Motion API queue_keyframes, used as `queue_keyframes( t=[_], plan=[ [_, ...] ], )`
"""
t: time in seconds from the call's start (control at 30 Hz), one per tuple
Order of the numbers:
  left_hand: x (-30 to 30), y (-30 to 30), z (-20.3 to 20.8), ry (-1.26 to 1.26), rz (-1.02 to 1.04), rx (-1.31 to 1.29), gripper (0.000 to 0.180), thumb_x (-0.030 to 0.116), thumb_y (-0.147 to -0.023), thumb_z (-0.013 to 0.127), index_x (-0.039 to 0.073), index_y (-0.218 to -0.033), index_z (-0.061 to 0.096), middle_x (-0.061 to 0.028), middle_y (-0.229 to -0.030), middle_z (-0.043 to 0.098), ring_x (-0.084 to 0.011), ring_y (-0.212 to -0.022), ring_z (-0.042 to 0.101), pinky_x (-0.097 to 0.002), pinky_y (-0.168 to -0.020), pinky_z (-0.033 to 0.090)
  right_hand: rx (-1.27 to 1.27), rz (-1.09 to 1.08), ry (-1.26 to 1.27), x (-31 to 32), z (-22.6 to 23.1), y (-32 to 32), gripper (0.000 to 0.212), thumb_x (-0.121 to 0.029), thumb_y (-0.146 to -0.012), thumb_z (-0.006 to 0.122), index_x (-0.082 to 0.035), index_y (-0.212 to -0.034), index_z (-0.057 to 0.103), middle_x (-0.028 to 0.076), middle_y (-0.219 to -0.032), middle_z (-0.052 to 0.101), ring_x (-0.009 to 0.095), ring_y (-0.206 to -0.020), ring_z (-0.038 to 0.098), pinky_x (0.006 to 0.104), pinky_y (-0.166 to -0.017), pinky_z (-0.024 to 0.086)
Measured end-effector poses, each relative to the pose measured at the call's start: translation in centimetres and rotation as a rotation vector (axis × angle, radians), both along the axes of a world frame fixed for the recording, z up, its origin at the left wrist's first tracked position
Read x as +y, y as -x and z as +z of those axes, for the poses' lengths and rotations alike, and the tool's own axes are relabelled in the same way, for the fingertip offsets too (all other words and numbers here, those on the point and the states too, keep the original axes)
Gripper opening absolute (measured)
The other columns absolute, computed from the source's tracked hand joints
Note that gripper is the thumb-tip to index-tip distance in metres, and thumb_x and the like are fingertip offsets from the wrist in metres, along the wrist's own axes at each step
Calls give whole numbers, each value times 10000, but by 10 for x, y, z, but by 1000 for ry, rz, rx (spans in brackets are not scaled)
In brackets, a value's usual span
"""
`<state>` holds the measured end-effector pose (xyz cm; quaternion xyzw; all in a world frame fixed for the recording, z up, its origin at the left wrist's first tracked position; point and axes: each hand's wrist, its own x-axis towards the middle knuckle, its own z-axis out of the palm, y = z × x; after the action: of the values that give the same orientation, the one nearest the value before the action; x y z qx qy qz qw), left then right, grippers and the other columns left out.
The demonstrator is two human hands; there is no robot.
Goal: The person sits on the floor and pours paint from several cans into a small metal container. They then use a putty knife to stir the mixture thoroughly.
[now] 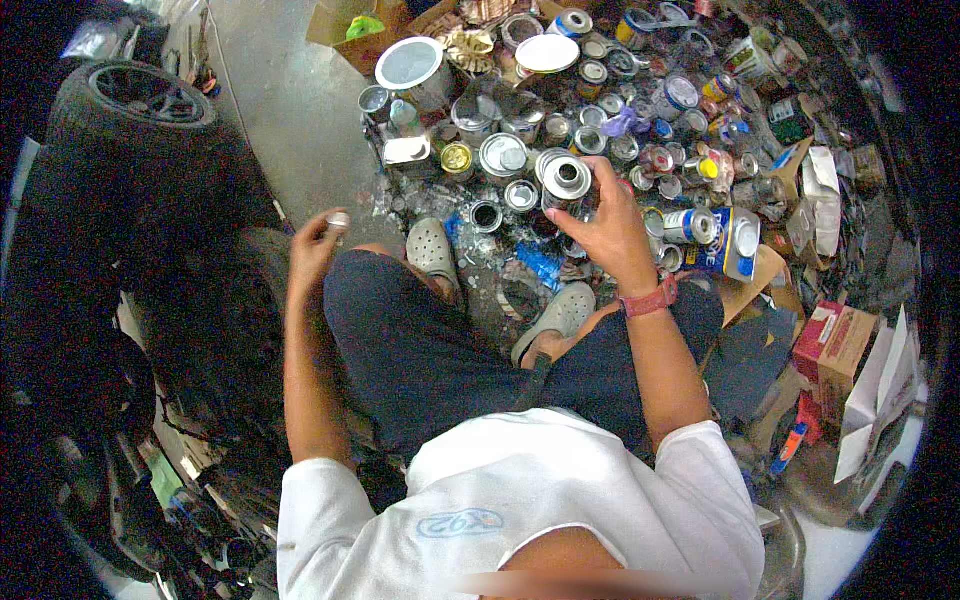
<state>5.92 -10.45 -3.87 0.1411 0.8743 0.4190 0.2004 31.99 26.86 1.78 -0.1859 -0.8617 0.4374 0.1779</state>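
My right hand [615, 238] is wrapped round a silver metal can [553, 188], whose round top with a raised neck faces up. The neck's middle looks dark, as if uncapped. Off to the left, beside my knee, my left hand [312, 250] pinches a small pale cap [339, 219] between its fingertips. Below the held can, an open tin with dark contents [486, 216] stands on the floor. Near it are a silver-lidded tin [521, 195] and a wider lidded can [503, 156].
Many paint cans, tins and jars crowd the floor ahead, including a large white-lidded bucket [410, 65]. A blue and yellow rectangular can [735, 243] lies right of my wrist. Tyres [135, 100] are stacked at left. Cardboard boxes [835, 345] sit at right.
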Motion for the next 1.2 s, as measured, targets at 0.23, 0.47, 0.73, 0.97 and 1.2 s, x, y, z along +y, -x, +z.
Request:
queue_keyframes(
  t=[0.23,0.47,0.73,0.97,1.2],
  plan=[
    [67,7,-197,272,-363,-398,764,347,-806,867,49,-1436,554,-159,-1403,604,-316,-1223,613,-426,-1042,498,-248,7,106,-17,-62,49,674,-224,-755,872,-70,-1313,527,207,-1197,698,387,-1144,668,463,-960,532],
    [87,22,-204,-98,-158,-474,691,136,-907,759,74,-1521,448,-180,-1488,523,-308,-1340,526,-425,-1111,443,-202,41,179,-28,-104,74,592,-202,-778,833,-77,-1283,551,190,-1198,675,415,-1119,650,481,-946,530],
    [111,49,-66,-208,-535,-508,766,331,-892,769,124,-1550,438,-127,-1433,557,-257,-1278,546,-416,-1127,401,-95,67,188,-59,-108,100,566,-213,-784,815,-64,-1253,536,183,-1172,657,411,-1085,642,490,-922,514],
    [123,34,58,19,-589,-245,773,275,-841,766,36,-1511,462,-146,-1443,561,-289,-1335,511,-426,-1137,382,-209,272,199,-89,-140,44,608,-170,-782,781,-93,-1330,529,175,-1157,644,399,-1120,619,496,-959,501],
    [135,-50,183,165,-612,190,804,377,-815,760,-62,-1435,499,-211,-1440,558,-349,-1310,539,-465,-1132,379,-555,534,-45,-114,-262,21,641,-52,-786,682,-129,-1405,532,154,-1239,641,376,-1193,577,501,-1019,480]
  ],
)
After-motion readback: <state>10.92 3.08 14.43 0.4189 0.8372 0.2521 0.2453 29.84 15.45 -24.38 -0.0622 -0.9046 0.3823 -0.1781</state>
